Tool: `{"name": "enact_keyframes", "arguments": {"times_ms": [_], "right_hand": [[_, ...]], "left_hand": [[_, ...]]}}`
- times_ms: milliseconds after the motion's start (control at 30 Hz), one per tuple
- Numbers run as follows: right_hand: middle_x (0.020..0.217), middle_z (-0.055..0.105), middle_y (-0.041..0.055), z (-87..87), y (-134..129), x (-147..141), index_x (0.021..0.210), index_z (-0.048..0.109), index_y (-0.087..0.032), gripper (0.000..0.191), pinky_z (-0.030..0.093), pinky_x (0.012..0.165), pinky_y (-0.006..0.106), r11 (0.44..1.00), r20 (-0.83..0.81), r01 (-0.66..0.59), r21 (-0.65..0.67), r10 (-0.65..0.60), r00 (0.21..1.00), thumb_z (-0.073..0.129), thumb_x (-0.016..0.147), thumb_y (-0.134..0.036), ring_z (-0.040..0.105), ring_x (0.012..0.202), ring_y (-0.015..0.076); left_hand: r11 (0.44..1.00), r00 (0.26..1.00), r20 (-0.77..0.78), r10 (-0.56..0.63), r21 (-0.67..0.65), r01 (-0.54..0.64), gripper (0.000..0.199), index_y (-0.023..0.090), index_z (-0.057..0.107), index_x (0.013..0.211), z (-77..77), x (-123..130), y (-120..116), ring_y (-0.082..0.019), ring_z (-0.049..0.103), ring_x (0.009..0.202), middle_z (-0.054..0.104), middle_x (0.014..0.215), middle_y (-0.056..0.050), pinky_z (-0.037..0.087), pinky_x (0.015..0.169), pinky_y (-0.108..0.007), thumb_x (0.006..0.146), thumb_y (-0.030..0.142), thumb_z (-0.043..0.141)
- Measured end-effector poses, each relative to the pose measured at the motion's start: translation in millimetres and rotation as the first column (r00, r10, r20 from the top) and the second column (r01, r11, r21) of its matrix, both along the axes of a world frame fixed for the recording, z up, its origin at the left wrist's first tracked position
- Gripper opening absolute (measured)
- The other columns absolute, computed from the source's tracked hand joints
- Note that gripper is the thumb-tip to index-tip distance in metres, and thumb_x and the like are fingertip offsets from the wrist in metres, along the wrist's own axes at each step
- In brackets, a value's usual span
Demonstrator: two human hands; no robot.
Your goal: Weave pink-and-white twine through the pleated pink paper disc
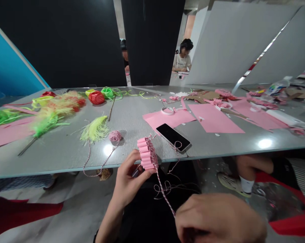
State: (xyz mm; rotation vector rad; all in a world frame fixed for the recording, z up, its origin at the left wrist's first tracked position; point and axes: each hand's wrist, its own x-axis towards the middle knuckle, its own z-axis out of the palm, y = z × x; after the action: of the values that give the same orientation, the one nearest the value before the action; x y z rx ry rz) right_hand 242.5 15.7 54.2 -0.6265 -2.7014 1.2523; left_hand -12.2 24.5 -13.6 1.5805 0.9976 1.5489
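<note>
Between the thumb and fingers of my left hand (129, 179) is a bundle of rolled pink paper tubes (145, 154), held at the table's front edge. Red-and-white cord (163, 189) is woven along the bundle's right side and runs down, taut, to my right hand (215, 219), whose curled fingers grip it. Loose loops of the cord hang over my lap. A ball of the same cord (115, 136) sits on the table to the left of the bundle. Right of the bundle lies a phone (174, 136), with a strand of cord across it.
Yellow-green fringe (95, 129), a red yarn ball (96, 97) and green yarn (108, 92) lie on the left. Pink paper sheets (214, 118), a tape roll (167, 110) and scraps are to the right. Dark panels (152, 40) stand behind; people show through gaps.
</note>
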Motion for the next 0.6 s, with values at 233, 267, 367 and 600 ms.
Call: {"name": "enact_keyframes", "arguments": {"times_ms": [233,267,367,600], "right_hand": [[0.092,0.074,-0.0018,-10.3,19,-46,0.1,0.068,-0.027,0.016,0.057,0.07,0.03,0.787,-0.359,0.616,-0.034,-0.585,0.727,0.082,0.093,-0.027,0.069,0.076,0.0175],[0.092,0.073,-0.0014,-11.8,22,-53,0.1,0.068,-0.027,0.016,0.056,0.069,0.03,0.781,-0.407,0.624,-0.021,-0.577,0.708,0.082,0.094,-0.027,0.068,0.075,0.0173],[0.093,0.071,-0.0005,-13.9,29,-64,0.094,0.068,-0.025,0.01,0.054,0.071,0.03,0.809,-0.485,0.587,0.031,-0.501,0.716,0.077,0.097,-0.024,0.066,0.077,0.0162],[0.086,0.069,-0.0022,1.2,22,-35,0.087,0.068,-0.023,0.013,0.049,0.069,0.025,0.948,-0.272,0.317,-0.011,-0.308,0.912,0.07,0.096,-0.015,0.061,0.074,0.014]], "left_hand": [[0.999,0.999,-0.01,-0.034,0.015,0.034,0.019,0.027,0.077,0.112,2.6,1,-3,-0.021,0.063,0.098,0.069,0.111,-0.006,0.053,0.071,-0.026,0.093,0.027,0.084],[0.999,0.999,-0.012,-0.04,0.014,0.04,0.02,0.027,0.077,0.113,3.3,0,-3,-0.021,0.064,0.098,0.069,0.112,-0.007,0.053,0.071,-0.026,0.094,0.026,0.084],[0.999,0.999,-0.025,-0.041,0.017,0.041,0.02,0.027,0.077,0.113,4.2,-1,-3,-0.02,0.063,0.096,0.069,0.111,-0.006,0.053,0.07,-0.025,0.094,0.025,0.083],[0.998,0.998,-0.008,-0.057,0.024,0.057,0.018,0.028,0.078,0.111,1.0,1,1,-0.019,0.062,0.097,0.067,0.108,-0.005,0.051,0.07,-0.024,0.094,0.025,0.083]]}}
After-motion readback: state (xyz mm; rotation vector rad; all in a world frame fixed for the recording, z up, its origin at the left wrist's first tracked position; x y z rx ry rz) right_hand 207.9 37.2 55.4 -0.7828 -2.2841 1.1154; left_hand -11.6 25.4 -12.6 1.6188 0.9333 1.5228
